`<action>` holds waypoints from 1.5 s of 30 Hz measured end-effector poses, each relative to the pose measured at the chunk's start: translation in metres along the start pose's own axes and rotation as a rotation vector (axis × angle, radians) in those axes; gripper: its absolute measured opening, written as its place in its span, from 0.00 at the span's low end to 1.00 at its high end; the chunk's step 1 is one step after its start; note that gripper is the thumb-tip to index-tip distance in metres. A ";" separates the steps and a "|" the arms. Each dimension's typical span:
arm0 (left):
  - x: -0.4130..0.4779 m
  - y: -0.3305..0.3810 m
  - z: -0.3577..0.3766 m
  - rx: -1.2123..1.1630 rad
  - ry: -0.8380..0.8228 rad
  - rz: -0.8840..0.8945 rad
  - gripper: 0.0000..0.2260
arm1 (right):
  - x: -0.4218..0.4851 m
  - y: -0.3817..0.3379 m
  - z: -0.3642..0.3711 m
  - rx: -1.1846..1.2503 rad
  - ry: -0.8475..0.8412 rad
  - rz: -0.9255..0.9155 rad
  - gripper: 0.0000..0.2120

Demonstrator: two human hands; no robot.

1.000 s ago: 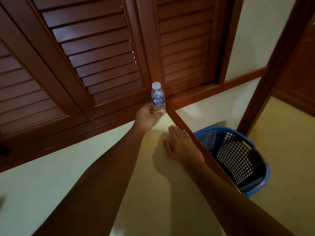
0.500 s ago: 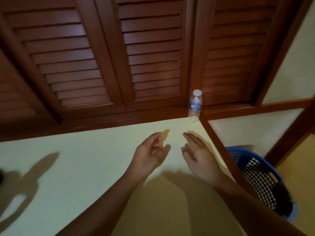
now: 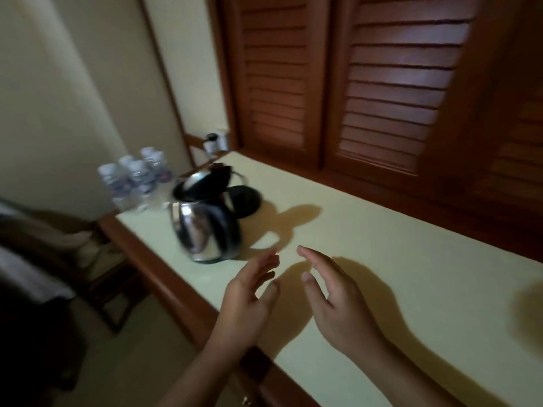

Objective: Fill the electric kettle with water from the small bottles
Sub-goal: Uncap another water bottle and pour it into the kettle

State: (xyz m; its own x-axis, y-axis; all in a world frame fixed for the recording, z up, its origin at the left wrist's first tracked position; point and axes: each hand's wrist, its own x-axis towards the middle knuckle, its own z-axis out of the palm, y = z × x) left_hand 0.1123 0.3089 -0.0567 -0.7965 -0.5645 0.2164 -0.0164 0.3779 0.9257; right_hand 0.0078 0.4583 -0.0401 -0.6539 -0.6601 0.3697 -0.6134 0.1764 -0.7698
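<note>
A shiny steel electric kettle stands on the pale countertop with its black lid tipped up. Its round black base lies just behind it. Several small clear water bottles with white caps are bunched in the counter's far left corner. My left hand hovers right of the kettle with relaxed fingers and holds nothing. Beside it, my right hand is likewise open and empty, palm turned inward. The view is blurred.
Brown louvred shutters run along the back of the counter. A wall socket with a plug sits at the far corner. A wooden rim edges the counter front, and a chair with a cushion stands at the left.
My left hand let go of the bottle at the right corner and both hands drew back. The view then swung left, bringing the kettle and grouped bottles into sight.
</note>
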 end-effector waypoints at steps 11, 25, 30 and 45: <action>-0.004 -0.042 -0.176 0.065 0.335 -0.089 0.23 | 0.056 -0.081 0.171 0.202 -0.218 -0.163 0.19; 0.125 -0.141 -0.342 0.037 0.288 -0.044 0.18 | 0.185 -0.091 0.347 -0.370 -0.146 0.005 0.24; 0.167 -0.163 -0.354 0.063 0.285 -0.051 0.20 | 0.187 -0.081 0.356 -0.521 -0.195 0.098 0.27; 0.221 -0.179 -0.336 0.126 0.265 -0.083 0.33 | 0.182 -0.080 0.359 -0.517 -0.135 0.078 0.25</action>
State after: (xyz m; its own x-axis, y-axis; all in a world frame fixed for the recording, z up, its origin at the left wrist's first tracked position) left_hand 0.1421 -0.1302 -0.0698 -0.6043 -0.7629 0.2301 -0.1630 0.4010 0.9015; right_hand 0.0968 0.0620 -0.0981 -0.6641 -0.7129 0.2255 -0.7259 0.5425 -0.4228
